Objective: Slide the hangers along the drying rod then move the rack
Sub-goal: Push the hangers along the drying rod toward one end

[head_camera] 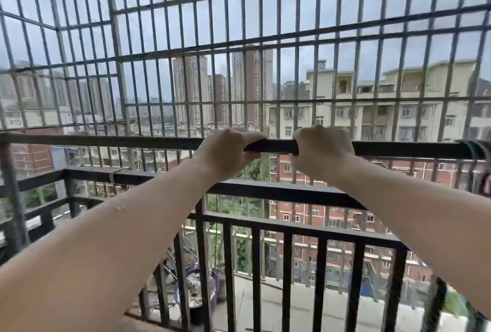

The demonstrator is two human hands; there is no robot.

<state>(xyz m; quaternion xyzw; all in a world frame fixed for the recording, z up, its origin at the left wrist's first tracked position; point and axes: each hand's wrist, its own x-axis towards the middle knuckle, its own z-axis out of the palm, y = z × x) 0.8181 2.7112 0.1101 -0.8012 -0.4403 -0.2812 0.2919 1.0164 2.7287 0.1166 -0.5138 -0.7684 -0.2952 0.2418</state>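
A dark drying rod [271,145] runs level across the balcony at chest height, from the left edge to the right edge. My left hand [225,150] is closed around it near the middle. My right hand [320,149] grips it a short way to the right, with a bare stretch of rod between the two hands. Several hanger hooks [477,149] are bunched on the rod at the far right edge. The hangers' lower parts are mostly cut off by the frame.
A black balcony railing [279,193] stands just below and beyond the rod. A metal security grille [239,39] closes the balcony in front, left and above. A potted plant [196,294] sits outside the railing, low in the middle. A cord [113,174] is tied on the railing's left.
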